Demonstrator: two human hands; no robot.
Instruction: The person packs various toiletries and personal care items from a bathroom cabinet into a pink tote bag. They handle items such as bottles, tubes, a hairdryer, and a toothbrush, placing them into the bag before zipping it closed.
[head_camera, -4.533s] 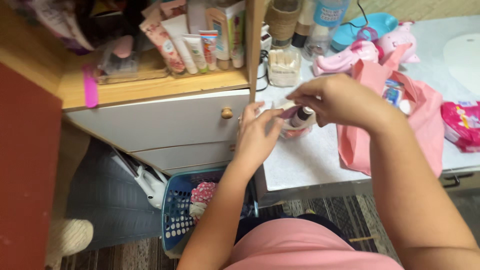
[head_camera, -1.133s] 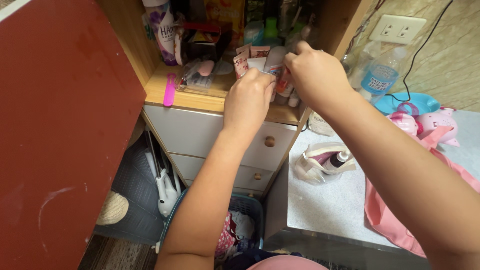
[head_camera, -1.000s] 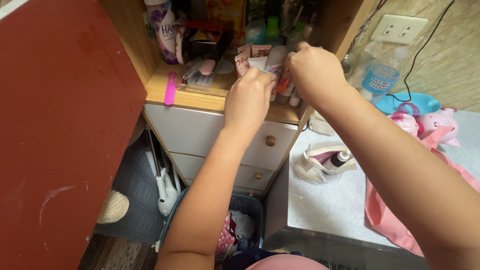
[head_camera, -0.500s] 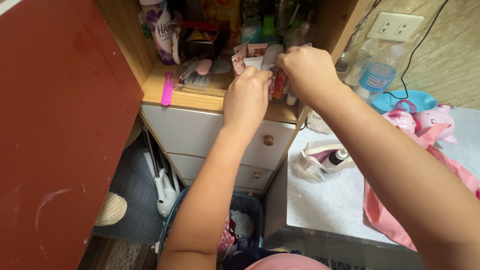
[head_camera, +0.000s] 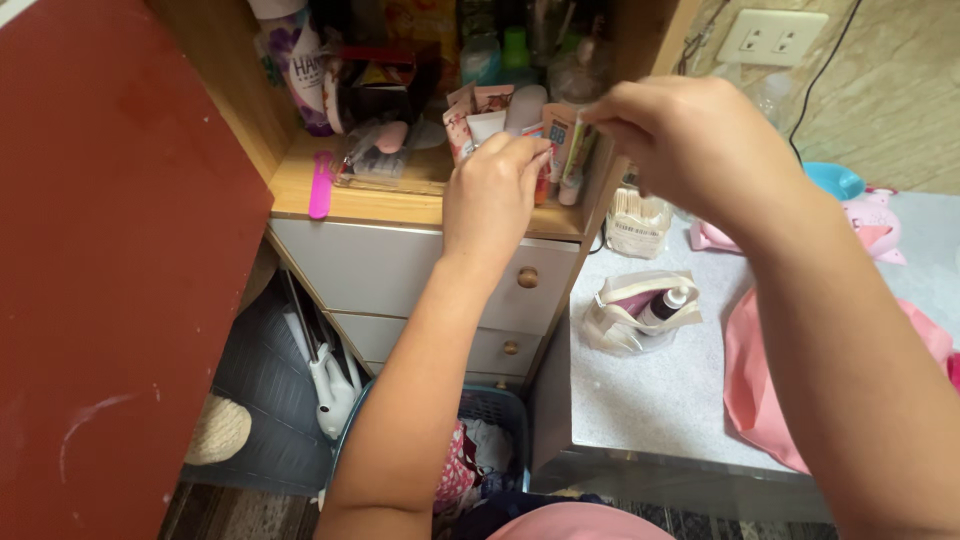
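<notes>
My left hand (head_camera: 492, 195) reaches into the open wooden cabinet. Its curled fingertips rest against a row of upright cosmetic tubes (head_camera: 487, 122) on the shelf (head_camera: 400, 205), right by an orange-and-white tube (head_camera: 556, 132). I cannot tell whether it grips one. My right hand (head_camera: 700, 145) hovers at the shelf's right end, with its fingers pinched at the top of a thin green-and-white tube (head_camera: 578, 150). The lower parts of the tubes are hidden behind my left hand.
The red cabinet door (head_camera: 110, 260) stands open on the left. A pink comb (head_camera: 320, 185) lies on the shelf above white drawers (head_camera: 400, 265). On the counter are a clear pouch (head_camera: 640, 310) with bottles, a swab box (head_camera: 635, 215) and a pink bag (head_camera: 760, 390). A blue basket (head_camera: 495, 405) sits below.
From the pouch on the counter, both hands went up to the tubes on the shelf. In the last half second my right hand has drawn rightward, away from the left.
</notes>
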